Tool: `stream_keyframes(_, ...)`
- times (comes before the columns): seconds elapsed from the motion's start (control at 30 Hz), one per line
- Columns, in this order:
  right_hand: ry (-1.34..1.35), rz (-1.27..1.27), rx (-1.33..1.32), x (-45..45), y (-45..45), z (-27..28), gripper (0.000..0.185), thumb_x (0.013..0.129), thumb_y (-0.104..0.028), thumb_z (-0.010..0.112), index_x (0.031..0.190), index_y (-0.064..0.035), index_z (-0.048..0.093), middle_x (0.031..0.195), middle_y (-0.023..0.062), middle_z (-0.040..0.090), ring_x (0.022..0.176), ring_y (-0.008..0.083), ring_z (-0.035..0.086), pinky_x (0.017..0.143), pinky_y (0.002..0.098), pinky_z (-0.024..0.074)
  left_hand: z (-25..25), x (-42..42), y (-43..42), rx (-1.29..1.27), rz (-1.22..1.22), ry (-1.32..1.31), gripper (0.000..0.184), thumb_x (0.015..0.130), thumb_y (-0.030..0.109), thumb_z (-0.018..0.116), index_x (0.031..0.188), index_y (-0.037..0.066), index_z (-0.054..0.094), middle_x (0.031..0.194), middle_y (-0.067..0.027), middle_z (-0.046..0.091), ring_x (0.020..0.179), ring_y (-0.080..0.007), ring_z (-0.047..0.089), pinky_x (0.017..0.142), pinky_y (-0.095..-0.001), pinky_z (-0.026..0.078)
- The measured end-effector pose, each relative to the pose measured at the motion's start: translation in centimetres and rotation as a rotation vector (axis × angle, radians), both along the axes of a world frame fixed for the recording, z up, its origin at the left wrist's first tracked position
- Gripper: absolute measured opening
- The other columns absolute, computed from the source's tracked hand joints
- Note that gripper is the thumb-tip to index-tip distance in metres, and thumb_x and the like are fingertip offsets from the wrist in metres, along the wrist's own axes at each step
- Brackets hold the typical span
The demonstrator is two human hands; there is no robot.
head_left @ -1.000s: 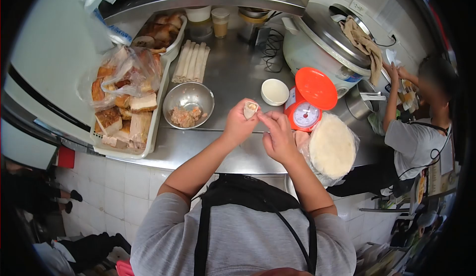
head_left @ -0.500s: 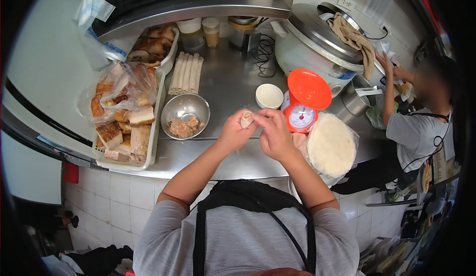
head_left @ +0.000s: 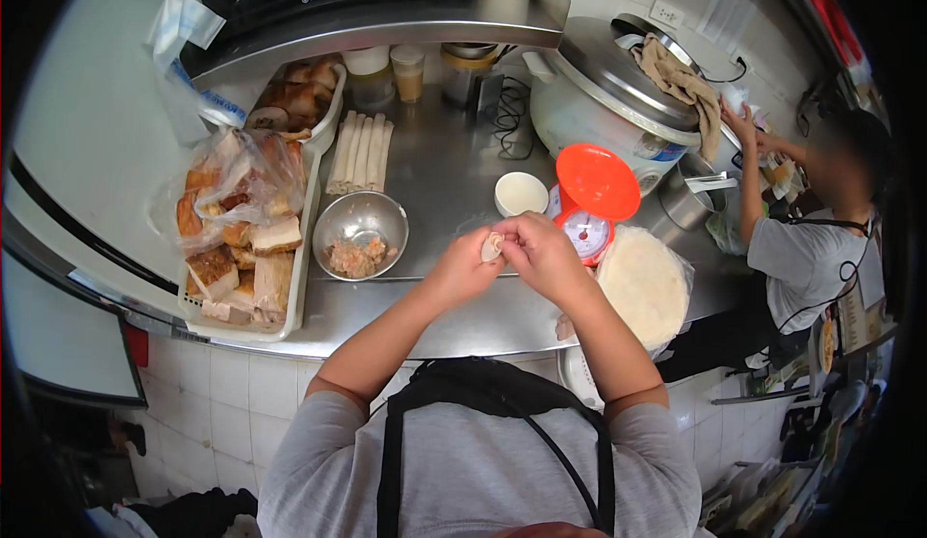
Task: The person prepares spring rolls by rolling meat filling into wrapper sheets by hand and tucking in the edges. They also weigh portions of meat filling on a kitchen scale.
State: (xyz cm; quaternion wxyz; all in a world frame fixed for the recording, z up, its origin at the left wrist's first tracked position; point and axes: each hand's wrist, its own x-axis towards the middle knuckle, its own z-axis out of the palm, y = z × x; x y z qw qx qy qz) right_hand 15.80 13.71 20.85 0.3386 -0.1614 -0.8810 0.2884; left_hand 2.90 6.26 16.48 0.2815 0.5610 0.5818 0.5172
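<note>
A small pale dumpling [head_left: 491, 246] with its top gathered sits between my two hands, above the front of the steel counter. My left hand [head_left: 465, 266] is wrapped round it from the left. My right hand [head_left: 540, 253] pinches its upper edge from the right. Left of my hands is a steel bowl [head_left: 361, 235] with pinkish minced filling [head_left: 356, 257]. Just behind my hands stands a small white bowl [head_left: 520, 195]. A stack of round pale wrappers [head_left: 644, 289] on plastic lies to the right, partly behind my right forearm.
An orange scale [head_left: 597, 183] stands right of the white bowl, before a large cooker [head_left: 618, 94]. Pale rolls [head_left: 360, 154] lie behind the steel bowl. A meat tray [head_left: 298, 292] is at left. A co-worker [head_left: 801, 268] stands at right; a steel shelf [head_left: 386, 36] overhangs the back.
My hands have closed in on each other around the dumpling, and its open top is now gathered. The view has shifted slightly. The co-worker's hands have moved a little.
</note>
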Motion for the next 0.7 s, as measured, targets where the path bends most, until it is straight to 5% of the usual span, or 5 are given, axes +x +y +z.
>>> stream_keyframes(0.17,-0.008,0.057,0.226,-0.1,-0.1,0.6,0.01,0.07,0.001,0.063,0.078,-0.002,0.058,0.074,0.0098,0.056,0.071,0.0256,0.056,0.061,0.0336,0.0457,0.5,-0.8,-0.5,-0.004,-0.06,0.024,0.018,0.076,0.013,0.062,0.088,0.002,0.055,0.073,-0.0129,0.06,0.064,-0.0191,0.057,0.06,-0.0312,0.045)
stream_keyframes(0.23,-0.006,0.091,0.301,-0.2,-0.2,1.0,0.011,0.069,0.002,0.063,0.078,-0.0023,0.058,0.074,0.0097,0.056,0.071,0.026,0.056,0.061,0.0342,0.0458,0.3,-0.9,-0.6,-0.006,-0.109,-0.055,0.014,0.078,0.011,0.061,0.088,0.002,0.055,0.076,-0.0069,0.059,0.068,-0.0146,0.056,0.062,-0.028,0.045)
stream_keyframes(0.47,-0.154,0.328,0.184,-0.6,-0.4,3.4,0.016,0.065,0.003,0.064,0.079,-0.0033,0.058,0.076,0.0084,0.054,0.073,0.0265,0.056,0.062,0.0351,0.0454,-0.4,-2.8,-1.0,-0.15,-0.502,-0.269,0.014,0.079,0.012,0.064,0.088,0.004,0.056,0.079,-0.002,0.059,0.069,-0.0087,0.055,0.062,-0.0254,0.045)
stream_keyframes(0.57,-0.162,0.397,0.268,-0.6,-0.4,3.7,0.018,0.065,0.002,0.064,0.081,-0.004,0.059,0.077,0.008,0.054,0.074,0.0257,0.056,0.062,0.0345,0.045,0.9,-3.1,-1.6,-0.099,-0.541,-0.097,0.014,0.079,0.012,0.064,0.089,0.005,0.056,0.079,-0.002,0.059,0.069,-0.0097,0.056,0.062,-0.0273,0.045)
stream_keyframes(0.7,-0.096,0.344,0.368,-0.1,-0.7,3.3,0.015,0.067,-0.002,0.065,0.08,-0.0041,0.059,0.078,0.0072,0.055,0.074,0.0245,0.055,0.063,0.0342,0.0448,0.9,-2.0,-2.2,0.071,-0.268,-0.001,0.016,0.076,0.011,0.063,0.088,0.004,0.055,0.08,-0.0068,0.06,0.072,-0.016,0.057,0.063,-0.0305,0.046)
